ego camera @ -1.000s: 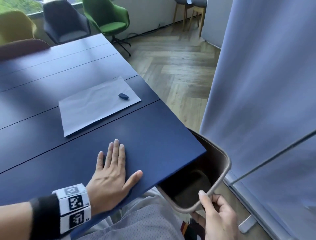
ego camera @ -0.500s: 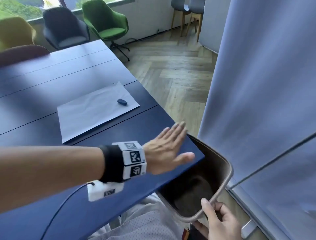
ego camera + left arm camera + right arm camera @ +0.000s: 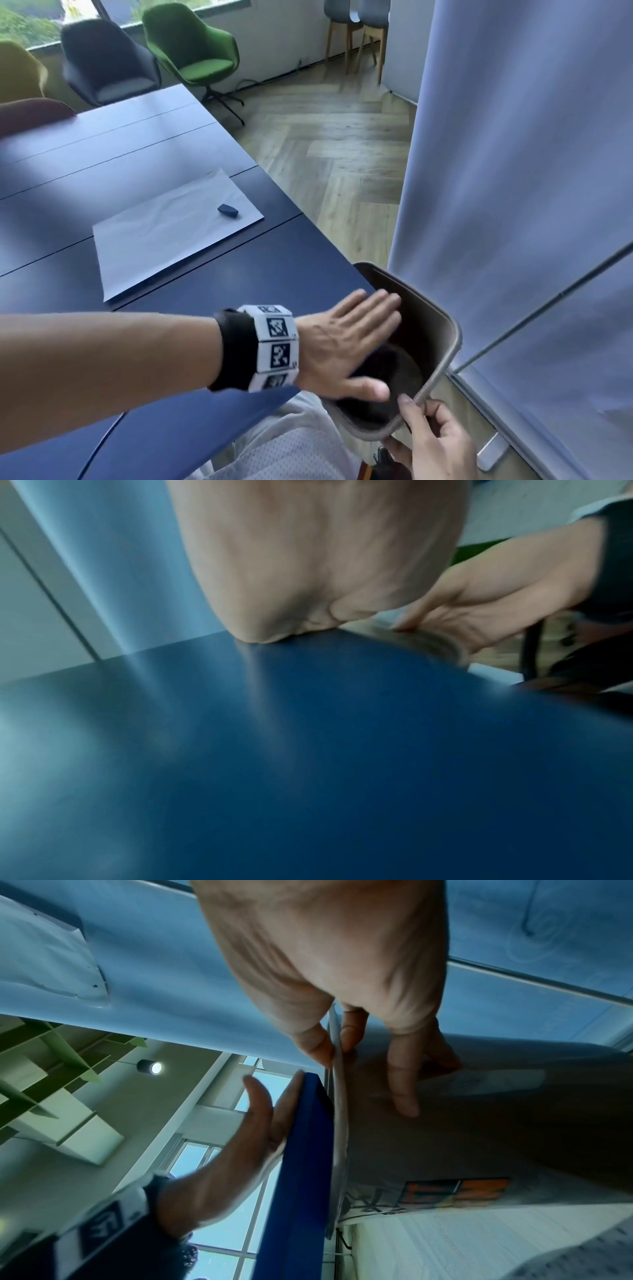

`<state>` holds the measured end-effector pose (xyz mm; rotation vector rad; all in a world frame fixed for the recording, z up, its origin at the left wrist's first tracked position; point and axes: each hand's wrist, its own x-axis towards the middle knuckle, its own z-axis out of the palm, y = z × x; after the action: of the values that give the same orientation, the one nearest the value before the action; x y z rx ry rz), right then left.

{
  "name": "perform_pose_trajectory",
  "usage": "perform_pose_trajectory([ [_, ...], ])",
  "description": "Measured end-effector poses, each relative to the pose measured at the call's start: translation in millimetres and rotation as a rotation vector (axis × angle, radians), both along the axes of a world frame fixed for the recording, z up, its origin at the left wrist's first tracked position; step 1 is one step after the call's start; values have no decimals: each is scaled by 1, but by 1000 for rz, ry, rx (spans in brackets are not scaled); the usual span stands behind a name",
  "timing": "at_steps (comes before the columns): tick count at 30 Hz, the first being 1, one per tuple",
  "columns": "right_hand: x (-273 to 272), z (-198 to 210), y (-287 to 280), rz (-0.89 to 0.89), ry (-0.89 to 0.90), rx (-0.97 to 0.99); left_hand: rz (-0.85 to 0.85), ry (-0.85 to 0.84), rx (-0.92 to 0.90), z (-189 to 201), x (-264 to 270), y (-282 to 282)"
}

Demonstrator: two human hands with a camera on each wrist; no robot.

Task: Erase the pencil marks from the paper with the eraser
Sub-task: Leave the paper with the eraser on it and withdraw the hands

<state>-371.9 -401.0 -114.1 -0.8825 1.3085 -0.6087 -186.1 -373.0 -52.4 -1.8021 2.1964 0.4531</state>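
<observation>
A white sheet of paper (image 3: pixel 164 236) lies flat on the dark blue table (image 3: pixel 102 154), with a small dark eraser (image 3: pixel 227 210) resting near its right edge. No pencil marks can be made out on it. My left hand (image 3: pixel 346 342) is flat, fingers straight, at the table's near right corner, and its fingertips reach over the mouth of a brown bin (image 3: pixel 442 329). My right hand (image 3: pixel 435 435) pinches the bin's rim (image 3: pixel 339 1096), thumb inside and fingers outside, holding it against the table edge (image 3: pixel 301 1150). Both hands are well away from the paper and eraser.
Grey, green and yellow chairs (image 3: pixel 191 51) stand beyond the table's far end. A pale blind (image 3: pixel 513 171) hangs close on the right, above the wooden floor (image 3: pixel 335 144). My lap in grey fabric (image 3: pixel 291 442) lies under the table edge.
My left hand swept flat across the table from the near middle to the right corner, ending over the bin. The right hand kept holding the bin's rim. Paper and eraser stayed put.
</observation>
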Motion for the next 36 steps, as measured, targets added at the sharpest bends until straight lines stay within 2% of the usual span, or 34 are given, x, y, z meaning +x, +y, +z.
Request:
perform_pose_trajectory([
  [2,2,0,0,3,14,-22,-112,41,-7,8,-13,13],
  [4,2,2,-1,-2,13,-34,-77,104,-28,19,-6,32],
  [6,1,2,-1,6,16,-37,146,87,-70,23,11,55],
  [8,0,0,1,16,20,-41,514,-6,-78,19,25,76],
  [10,1,-1,4,24,10,-32,800,-66,39,13,18,82],
  [11,2,-1,5,32,10,-30,846,-48,83,9,8,78],
  [13,5,-3,6,53,23,-26,773,24,114,5,-21,57],
  [16,8,-2,6,39,17,1,443,183,71,8,-54,10],
  [18,9,-1,2,21,9,14,312,305,66,17,-57,-20],
  [20,9,-2,-2,-24,-6,26,386,319,3,28,-42,-37],
  [22,9,-6,-10,-74,-14,37,539,178,-5,42,-14,-42],
  [24,14,-23,-27,-115,-26,67,676,-25,145,53,21,-38],
  [26,22,-55,-47,-136,8,79,744,-154,328,56,50,-26],
  [28,32,-98,-71,-133,99,98,726,-163,378,49,66,-16],
  [31,44,-157,-105,-203,184,196,691,-123,325,35,72,-5],
  [34,44,-202,-134,-233,287,195,704,-128,320,33,72,-3],
  [36,38,-246,-148,-219,368,223,718,-116,341,34,72,-3],
])
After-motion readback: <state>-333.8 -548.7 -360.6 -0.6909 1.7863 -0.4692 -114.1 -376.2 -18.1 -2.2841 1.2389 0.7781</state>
